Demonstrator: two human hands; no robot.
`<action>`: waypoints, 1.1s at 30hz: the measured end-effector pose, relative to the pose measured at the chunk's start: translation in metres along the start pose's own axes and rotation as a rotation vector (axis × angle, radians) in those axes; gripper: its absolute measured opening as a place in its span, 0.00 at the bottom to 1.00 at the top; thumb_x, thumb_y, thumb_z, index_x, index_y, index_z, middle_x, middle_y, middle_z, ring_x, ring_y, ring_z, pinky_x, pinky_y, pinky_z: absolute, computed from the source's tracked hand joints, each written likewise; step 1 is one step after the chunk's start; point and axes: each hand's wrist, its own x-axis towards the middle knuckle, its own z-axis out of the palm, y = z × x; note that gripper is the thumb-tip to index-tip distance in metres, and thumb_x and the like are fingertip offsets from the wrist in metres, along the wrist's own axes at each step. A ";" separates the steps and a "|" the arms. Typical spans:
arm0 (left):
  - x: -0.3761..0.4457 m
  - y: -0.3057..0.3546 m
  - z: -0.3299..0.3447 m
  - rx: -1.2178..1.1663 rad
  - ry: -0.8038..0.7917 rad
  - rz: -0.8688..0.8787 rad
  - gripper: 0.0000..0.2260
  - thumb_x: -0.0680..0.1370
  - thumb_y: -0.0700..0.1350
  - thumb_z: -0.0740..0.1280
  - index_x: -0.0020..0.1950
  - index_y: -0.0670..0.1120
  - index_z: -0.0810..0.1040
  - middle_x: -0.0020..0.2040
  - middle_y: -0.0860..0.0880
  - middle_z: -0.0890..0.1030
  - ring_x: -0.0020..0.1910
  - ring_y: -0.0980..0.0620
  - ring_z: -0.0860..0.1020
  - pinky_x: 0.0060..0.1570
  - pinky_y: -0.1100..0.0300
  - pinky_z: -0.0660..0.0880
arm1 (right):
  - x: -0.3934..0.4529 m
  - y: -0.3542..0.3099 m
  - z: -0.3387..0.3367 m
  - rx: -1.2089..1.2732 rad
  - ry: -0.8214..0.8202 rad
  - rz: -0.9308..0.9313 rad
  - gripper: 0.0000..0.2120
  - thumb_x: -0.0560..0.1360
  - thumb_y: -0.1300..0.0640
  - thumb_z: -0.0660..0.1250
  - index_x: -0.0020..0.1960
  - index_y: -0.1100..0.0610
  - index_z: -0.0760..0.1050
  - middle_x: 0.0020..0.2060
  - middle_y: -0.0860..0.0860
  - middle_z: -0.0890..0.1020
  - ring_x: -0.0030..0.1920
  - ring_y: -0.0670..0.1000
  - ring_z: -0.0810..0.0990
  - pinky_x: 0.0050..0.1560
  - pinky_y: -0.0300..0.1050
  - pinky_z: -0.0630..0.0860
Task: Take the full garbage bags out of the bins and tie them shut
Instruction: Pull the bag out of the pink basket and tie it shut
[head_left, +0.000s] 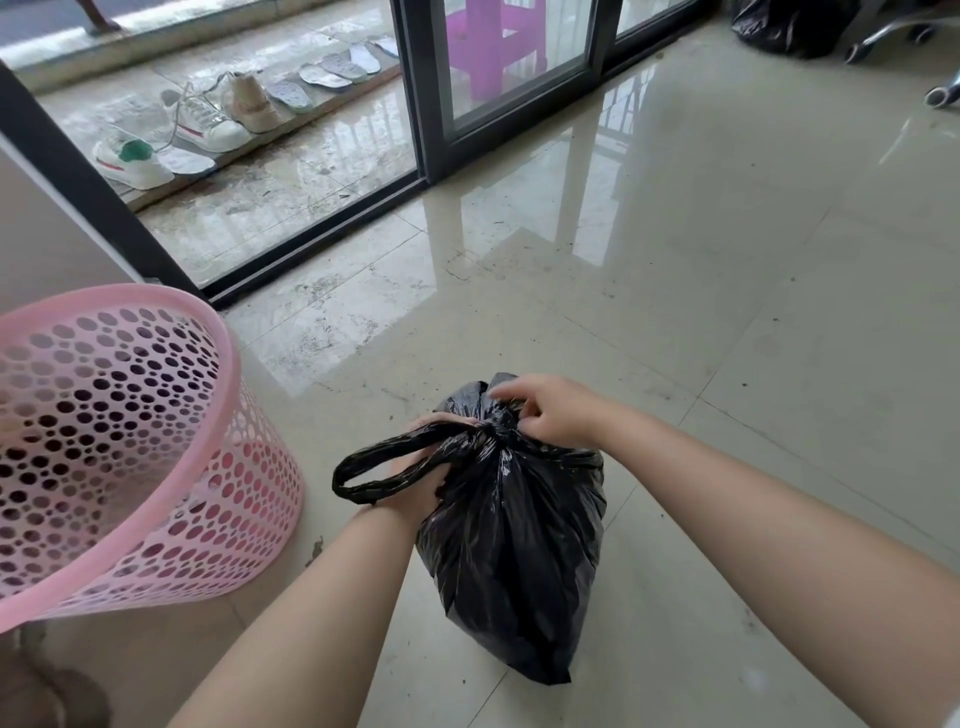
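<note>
Black garbage bag (514, 545) bulging, glossy, neck knotted, handle loop free

Soft daylight comes in through the glass door (498, 78) at the top and fills the room evenly. The glossy floor (727, 260) throws back pale glare and mirrors the door frame. Shadows are faint. The black bag (514, 545) shows small shiny highlights. The right hand (550, 415) looks slightly blurred, perhaps from motion. Straight lines bow toward the edges, and the pink basket (104, 441) looks stretched.
</note>
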 end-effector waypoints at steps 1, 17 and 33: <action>-0.002 0.000 0.000 -0.022 -0.023 0.045 0.25 0.74 0.26 0.56 0.32 0.49 0.84 0.32 0.52 0.85 0.34 0.56 0.82 0.36 0.64 0.78 | 0.001 0.000 0.004 -0.010 -0.064 -0.003 0.23 0.74 0.67 0.57 0.66 0.50 0.70 0.62 0.53 0.76 0.54 0.51 0.75 0.52 0.36 0.66; 0.003 0.071 0.018 -0.109 0.200 -0.028 0.27 0.81 0.55 0.49 0.22 0.47 0.59 0.17 0.53 0.62 0.20 0.53 0.65 0.32 0.60 0.67 | -0.011 0.014 0.005 -0.601 0.131 -0.338 0.12 0.78 0.59 0.52 0.54 0.62 0.71 0.55 0.58 0.74 0.58 0.56 0.70 0.54 0.47 0.67; -0.006 0.041 0.013 0.602 0.254 -0.348 0.18 0.78 0.58 0.55 0.43 0.43 0.68 0.34 0.48 0.69 0.33 0.53 0.69 0.30 0.61 0.71 | -0.024 0.055 0.033 -0.850 -0.072 -0.173 0.11 0.77 0.60 0.51 0.55 0.59 0.69 0.56 0.54 0.74 0.59 0.55 0.69 0.56 0.49 0.68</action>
